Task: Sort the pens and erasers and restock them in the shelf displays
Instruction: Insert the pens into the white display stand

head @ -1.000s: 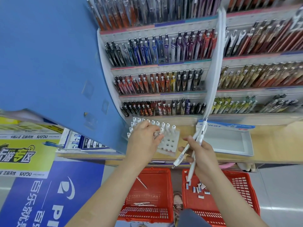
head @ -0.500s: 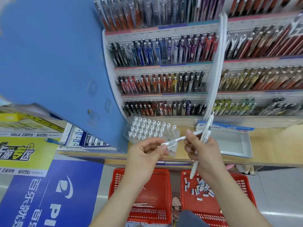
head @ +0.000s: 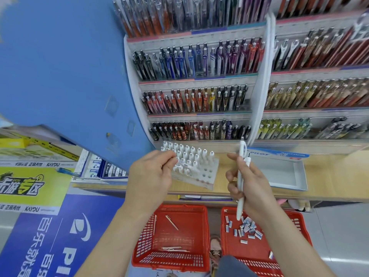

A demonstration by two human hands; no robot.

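White rack (head: 207,172) mid-frame mostly filled; left hand (head: 149,176) pinching a pen (head: 188,166), right hand (head: 251,188) gripping two pens (head: 240,176); erasers (head: 246,228) lower right untouched.

A wooden counter (head: 329,176) carries a white pen rack (head: 199,172), partly filled with white pens, and beside it an open shallow box (head: 299,176). On the floor (head: 339,226) stand two red baskets (head: 203,236), side by side.

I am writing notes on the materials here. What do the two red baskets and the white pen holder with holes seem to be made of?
Red baskets: probably moulded plastic, glossy, with lattice walls in one even colour.
White pen holder: seemingly plastic or acrylic, smooth, with clean round holes and a see-through base edge; blur leaves this open.
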